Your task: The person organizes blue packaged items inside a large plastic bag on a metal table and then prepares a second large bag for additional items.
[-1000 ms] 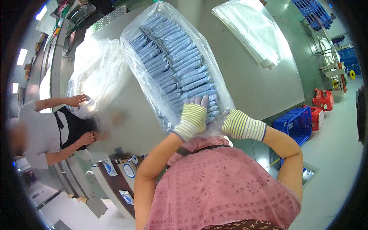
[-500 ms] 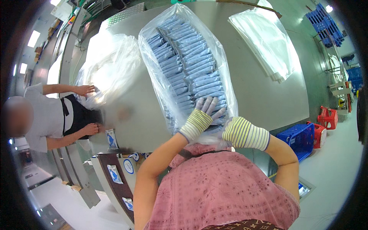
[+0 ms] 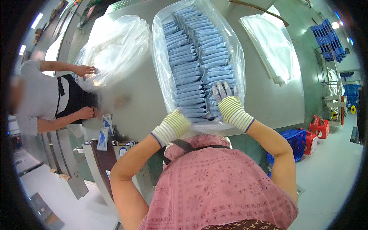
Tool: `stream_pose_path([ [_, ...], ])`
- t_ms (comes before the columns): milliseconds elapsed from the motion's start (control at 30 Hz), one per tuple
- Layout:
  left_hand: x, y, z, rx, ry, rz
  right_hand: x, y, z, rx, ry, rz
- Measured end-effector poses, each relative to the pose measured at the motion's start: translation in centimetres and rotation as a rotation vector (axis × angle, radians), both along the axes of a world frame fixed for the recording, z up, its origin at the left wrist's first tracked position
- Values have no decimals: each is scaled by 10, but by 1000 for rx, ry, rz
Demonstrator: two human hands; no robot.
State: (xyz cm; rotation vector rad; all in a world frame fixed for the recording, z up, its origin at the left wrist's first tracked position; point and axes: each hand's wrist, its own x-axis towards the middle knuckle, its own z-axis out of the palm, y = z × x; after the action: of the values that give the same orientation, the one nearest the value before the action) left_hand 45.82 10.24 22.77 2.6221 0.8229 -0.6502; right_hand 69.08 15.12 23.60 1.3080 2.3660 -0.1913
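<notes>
A large clear plastic bag [image 3: 161,67] lies open in front of me on the metal table. Inside it, blue flat packets [image 3: 190,86] stand packed in two long rows. My left hand [image 3: 171,126], in a white and yellow striped glove, is closed on the bag's near left edge; its fingertips are partly hidden. With fingers spread, my right hand [image 3: 232,105] in a matching glove rests on the packets at the near right of the bag.
Another clear plastic bag [image 3: 126,50] lies to the left, where a co-worker's hand [image 3: 83,71] touches it. Flat plastic sheets [image 3: 270,48] are stacked at the right on the metal table [image 3: 264,103]. Loose packets [image 3: 102,138] are at the left; a blue crate [image 3: 293,143] and red containers [image 3: 319,126] stand right.
My right hand has moved from the bag's edge onto the packets. My left hand has left the packets for the near left edge. Loose packets at the left have shifted along.
</notes>
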Motion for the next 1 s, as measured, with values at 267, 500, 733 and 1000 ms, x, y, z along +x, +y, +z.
stream_pose_path([
  [267, -14, -34, -2, 471, -565, 194, 2, -19, -67, 376, 10, 177],
  [500, -65, -64, -12, 636, -712, 469, -1, -14, -52, 244, -58, 133],
  [733, -229, -162, -50, 442, -269, 1172, -31, 24, 31, 106, 361, 211],
  [1000, -362, -382, -91, 214, 364, 1835, -139, 14, 44, 5, 623, 440],
])
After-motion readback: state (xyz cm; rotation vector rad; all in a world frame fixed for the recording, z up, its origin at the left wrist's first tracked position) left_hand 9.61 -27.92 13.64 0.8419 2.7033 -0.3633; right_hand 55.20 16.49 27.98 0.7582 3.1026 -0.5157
